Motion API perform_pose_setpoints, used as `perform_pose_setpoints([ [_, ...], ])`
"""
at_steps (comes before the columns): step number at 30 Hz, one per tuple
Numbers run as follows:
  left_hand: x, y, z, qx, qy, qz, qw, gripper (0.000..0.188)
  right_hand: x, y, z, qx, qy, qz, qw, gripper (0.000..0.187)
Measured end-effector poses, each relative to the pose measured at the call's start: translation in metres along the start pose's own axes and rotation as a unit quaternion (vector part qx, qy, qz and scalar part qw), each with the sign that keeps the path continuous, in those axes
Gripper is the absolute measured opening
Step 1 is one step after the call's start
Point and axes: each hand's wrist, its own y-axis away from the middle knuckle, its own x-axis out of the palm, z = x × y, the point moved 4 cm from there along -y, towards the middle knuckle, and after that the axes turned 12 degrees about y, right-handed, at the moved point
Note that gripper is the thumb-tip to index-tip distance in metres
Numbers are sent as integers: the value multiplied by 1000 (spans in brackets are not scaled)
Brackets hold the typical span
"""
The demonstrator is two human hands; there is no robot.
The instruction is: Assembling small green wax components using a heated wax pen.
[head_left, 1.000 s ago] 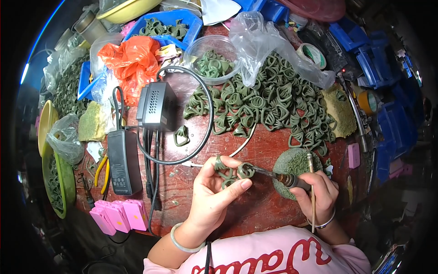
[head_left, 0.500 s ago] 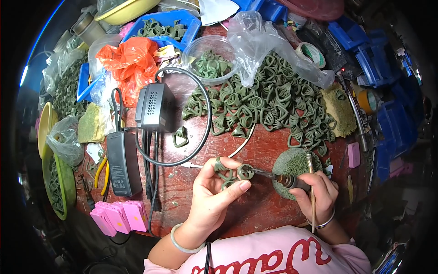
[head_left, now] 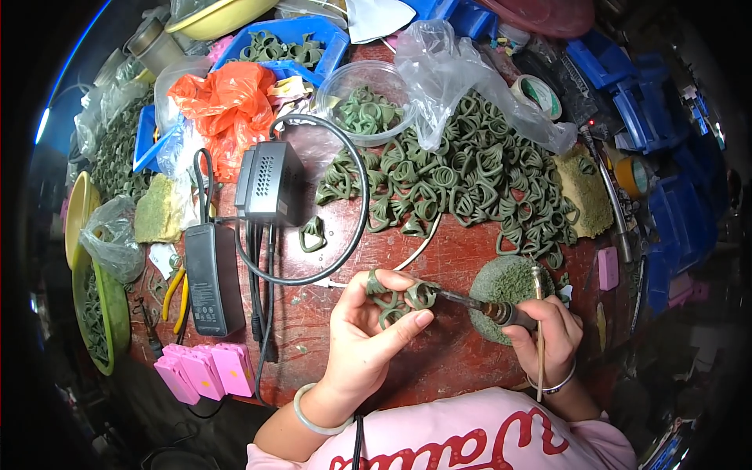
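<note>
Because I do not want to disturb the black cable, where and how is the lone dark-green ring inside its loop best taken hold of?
Probably pinch the ring by its slim near band, from above: the cable curves round its right and near sides, and a boxy black device stands behind it, leftward.

Up on the left, a crumpled orange bag (head_left: 223,102) blazes away just beyond the vented black box (head_left: 270,184)! Nearer, a black adapter (head_left: 210,278), with yellow-handled pliers (head_left: 173,294) close beside it and pink blocks (head_left: 207,372) lined up at the table's (head_left: 301,321) edge. Swing right: green-and-white tape (head_left: 539,97), amber tape (head_left: 626,177), a small pink block (head_left: 607,268), and blue bins (head_left: 680,227) crowding in.
</note>
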Motion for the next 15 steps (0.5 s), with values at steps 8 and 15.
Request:
perform_pose_setpoints([
  [8,-1,0,0,10,-10,-6,1000,38,2,1,1,1,-1,-7,1000,35],
  [15,-3,0,0,15,-1,-3,1000,38,2,0,1,0,-2,-4,1000,35],
])
